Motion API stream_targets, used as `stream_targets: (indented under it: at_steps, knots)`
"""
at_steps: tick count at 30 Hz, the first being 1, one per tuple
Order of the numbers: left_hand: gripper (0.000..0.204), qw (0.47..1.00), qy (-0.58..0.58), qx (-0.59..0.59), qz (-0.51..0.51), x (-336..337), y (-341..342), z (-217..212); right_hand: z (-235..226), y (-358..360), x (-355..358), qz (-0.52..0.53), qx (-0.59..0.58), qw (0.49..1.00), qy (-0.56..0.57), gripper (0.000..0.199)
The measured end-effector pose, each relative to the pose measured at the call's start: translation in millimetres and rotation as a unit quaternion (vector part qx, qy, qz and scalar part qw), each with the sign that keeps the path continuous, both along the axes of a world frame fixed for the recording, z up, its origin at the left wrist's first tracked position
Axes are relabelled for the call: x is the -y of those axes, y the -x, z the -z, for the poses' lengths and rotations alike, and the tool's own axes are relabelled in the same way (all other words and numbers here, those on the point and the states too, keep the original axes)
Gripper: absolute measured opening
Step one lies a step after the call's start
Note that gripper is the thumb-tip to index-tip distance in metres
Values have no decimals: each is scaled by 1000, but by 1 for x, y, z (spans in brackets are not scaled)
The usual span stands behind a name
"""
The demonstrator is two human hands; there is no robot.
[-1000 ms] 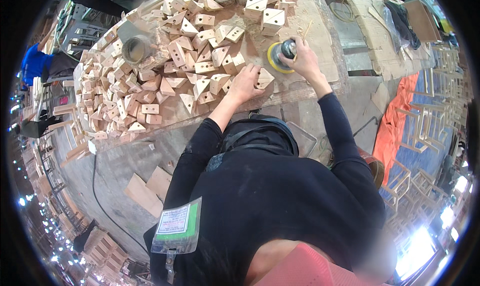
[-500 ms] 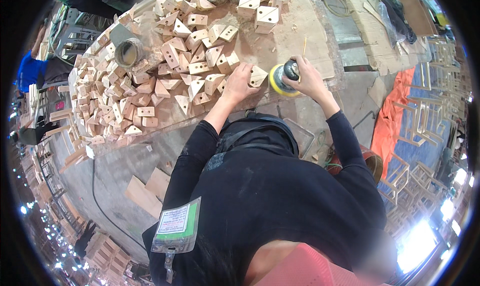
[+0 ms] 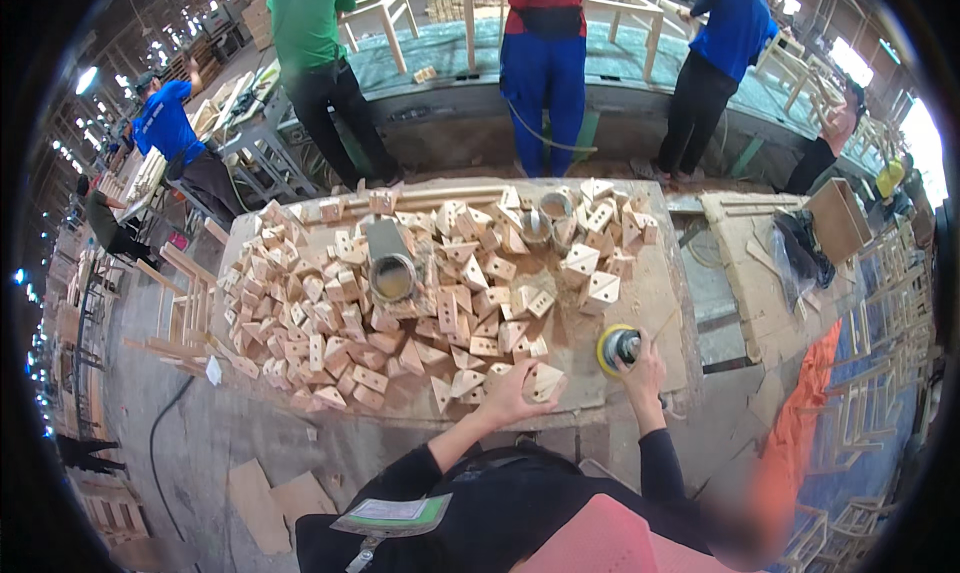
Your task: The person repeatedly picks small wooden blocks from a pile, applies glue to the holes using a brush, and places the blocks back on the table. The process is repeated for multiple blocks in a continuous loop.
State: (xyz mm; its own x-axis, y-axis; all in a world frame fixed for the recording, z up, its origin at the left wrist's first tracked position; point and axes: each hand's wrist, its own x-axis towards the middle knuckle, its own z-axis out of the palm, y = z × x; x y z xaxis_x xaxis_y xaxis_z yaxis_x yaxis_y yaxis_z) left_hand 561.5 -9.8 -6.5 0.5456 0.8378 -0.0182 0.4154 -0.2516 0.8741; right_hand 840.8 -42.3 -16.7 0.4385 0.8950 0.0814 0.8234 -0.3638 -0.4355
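My left hand (image 3: 508,399) is closed round a small wooden corner block (image 3: 543,383) near the table's front edge. Dark holes show in the block's face. To its right, my right hand (image 3: 643,377) grips the black top of a round power sander (image 3: 621,347) with a yellow rim. A narrow gap lies between the sander and the held block. Many loose wooden corner blocks (image 3: 370,358), angled and drilled, are heaped left of and beyond my left hand.
Cups (image 3: 392,278) stand among the blocks, beside a grey rectangular block (image 3: 385,238). Co-workers, one in a red shirt (image 3: 545,3), stand beyond the worktable (image 3: 660,273) at a bench with wooden frames. Cardboard (image 3: 765,318) and an orange sheet (image 3: 805,403) lie to the right.
The view has tilted up, bringing the co-workers and far bench into sight. Both hands keep their holds; the sander and the held block look slightly further apart.
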Motion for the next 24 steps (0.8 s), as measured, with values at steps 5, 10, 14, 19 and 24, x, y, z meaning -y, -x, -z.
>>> stream_targets:
  at_steps: [5,10,14,19,24]
  knots:
    - [80,992,99,74,-39,1,53,-19,-15,27,6,-36,84,990,-106,73]
    - [77,993,61,96,-4,-5,95,-46,-78,131,-2,-96,-309,938,-123,43]
    - [74,990,-9,127,58,-22,121,-78,-84,208,-10,-229,-392,889,-54,38]
    - [78,918,193,344,-37,-25,156,-74,-100,259,-20,-199,-494,845,-50,39]
    - [68,883,239,404,-13,-31,188,-53,-109,307,-22,-129,-569,790,-187,40]
